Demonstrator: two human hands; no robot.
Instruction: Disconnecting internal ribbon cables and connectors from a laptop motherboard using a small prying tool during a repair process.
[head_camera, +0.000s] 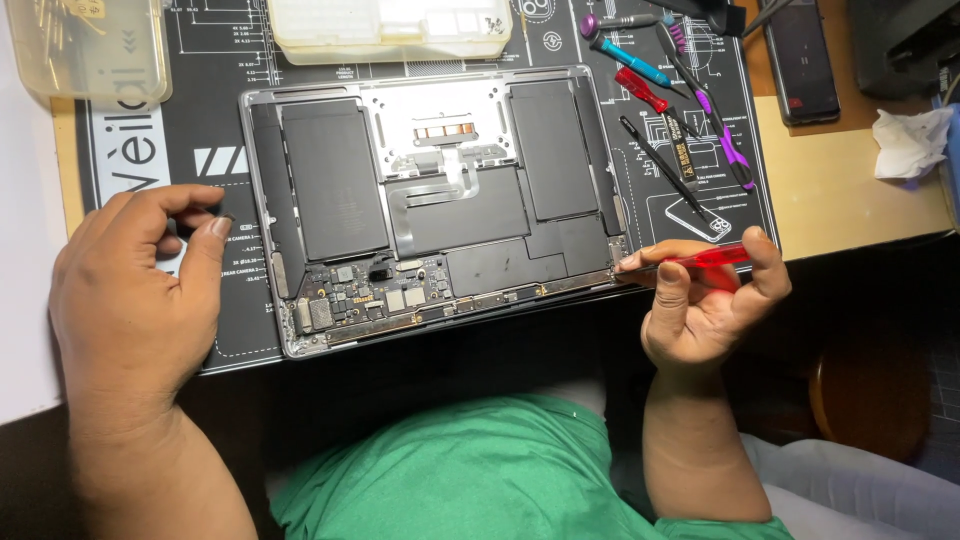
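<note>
Laptop opened, underside exposed

Laptop (435, 200) lies open-backed on black repair mat (200, 90). Left hand (135, 290) curls beside its left edge, fingertips pinched together; contents hidden. Right hand (700, 300) grips red screwdriver (700, 258), tip at the laptop's lower right corner, obscured.

Your left hand (130, 290): palm down, fingers curled, thumb meeting forefinger | your right hand (700, 300): palm up, fingertips pinched together.
</note>
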